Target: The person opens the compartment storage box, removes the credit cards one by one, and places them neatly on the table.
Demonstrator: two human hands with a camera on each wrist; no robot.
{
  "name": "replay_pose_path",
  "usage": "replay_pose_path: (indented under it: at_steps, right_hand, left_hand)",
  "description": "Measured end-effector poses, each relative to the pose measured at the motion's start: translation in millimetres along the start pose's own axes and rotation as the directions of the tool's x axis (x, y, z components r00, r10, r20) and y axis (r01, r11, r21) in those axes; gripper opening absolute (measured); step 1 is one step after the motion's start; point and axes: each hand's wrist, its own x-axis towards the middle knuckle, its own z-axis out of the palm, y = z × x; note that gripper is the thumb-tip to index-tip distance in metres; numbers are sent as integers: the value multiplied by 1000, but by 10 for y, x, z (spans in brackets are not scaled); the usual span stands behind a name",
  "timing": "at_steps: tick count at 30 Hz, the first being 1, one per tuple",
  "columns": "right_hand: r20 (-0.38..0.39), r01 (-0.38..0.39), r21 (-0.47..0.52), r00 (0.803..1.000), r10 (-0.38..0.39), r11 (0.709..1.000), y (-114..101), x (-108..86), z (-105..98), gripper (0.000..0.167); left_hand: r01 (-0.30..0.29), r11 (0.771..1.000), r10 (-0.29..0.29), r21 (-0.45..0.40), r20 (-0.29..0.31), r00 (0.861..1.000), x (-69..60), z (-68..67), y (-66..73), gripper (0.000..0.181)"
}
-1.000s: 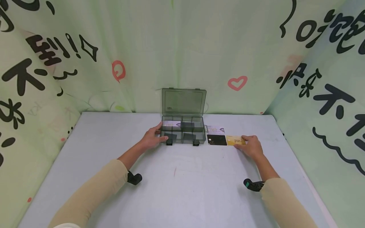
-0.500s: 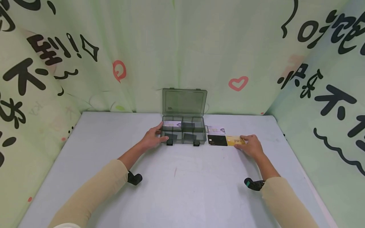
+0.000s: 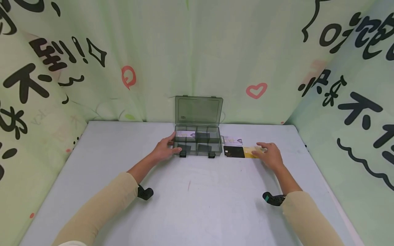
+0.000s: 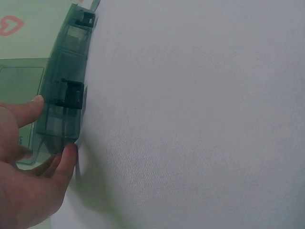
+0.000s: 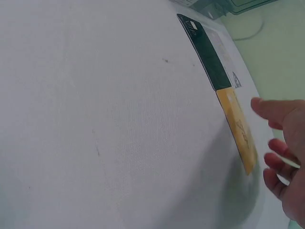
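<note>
A smoky clear plastic compartment box (image 3: 219, 141) stands at the back of the table, its lid (image 3: 198, 111) raised. My left hand (image 3: 163, 149) holds its left end, with thumb and fingers on either side of the corner in the left wrist view. A lilac card (image 3: 186, 134) lies in the back left part of the box; several dark pieces show in other compartments. Right of the box lie a black card (image 5: 205, 52), a gold card (image 5: 238, 126) and a lilac card (image 3: 233, 140). My right hand (image 3: 269, 155) hovers over the gold card's right end, fingers loosely bent and apart from it.
The white table (image 3: 197, 205) reaches back to a pale green curtain (image 3: 154, 68) with black lettering, which also hangs on both sides. Two black latches (image 3: 211, 154) hang at the box's front edge.
My right hand has let go of the gold card and lifted slightly off it. The card lies against the black card's right edge. My left hand has stayed on the box.
</note>
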Motion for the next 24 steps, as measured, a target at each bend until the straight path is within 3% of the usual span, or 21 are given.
replay_pose_path:
  at_steps: [4,8,24]
  right_hand:
    - [16,81,81,996,-83,993,-95,7,5,52]
    - [34,112,125,993,-117,986,-213,18,44,49]
    - [19,274,197,959,-283,941,-691,38,215,40]
  left_hand:
    - [4,1000,-4,2,-1,1000,-2,2,0,84]
    - [2,1000,-2,7,0,1000,1,2,-7,84]
    - [1,1000,-1,6,9,1000,-17,-6,1,84]
